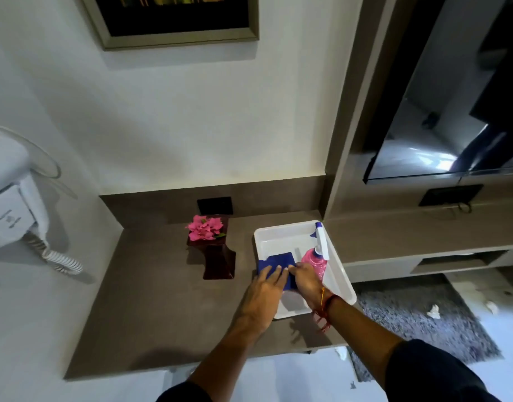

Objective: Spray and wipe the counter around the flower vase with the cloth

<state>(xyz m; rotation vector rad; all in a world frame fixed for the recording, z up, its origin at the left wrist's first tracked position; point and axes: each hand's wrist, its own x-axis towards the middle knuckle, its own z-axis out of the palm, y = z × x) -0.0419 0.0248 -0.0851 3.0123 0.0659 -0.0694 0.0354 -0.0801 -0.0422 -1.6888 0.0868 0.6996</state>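
Cloth (278, 261): blue, folded, lay in the tray's left half, overhanging its left rim.
Left hand (267, 288): fingers spread flat on the cloth.
Right hand (306, 278): fingertips pinched the cloth's near edge.
Bottle (317, 261): pink, in the tray right of the cloth.
Tray (284, 232): white, right of the vase (217, 253).
Counter (151, 300): grey, under the tray.
Advice: gather the cloth in one hand, freeing the other for the bottle.

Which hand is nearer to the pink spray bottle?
Right. The right hand is right beside the pink spray bottle, apparently touching it; the left hand lies farther left, on the blue cloth.
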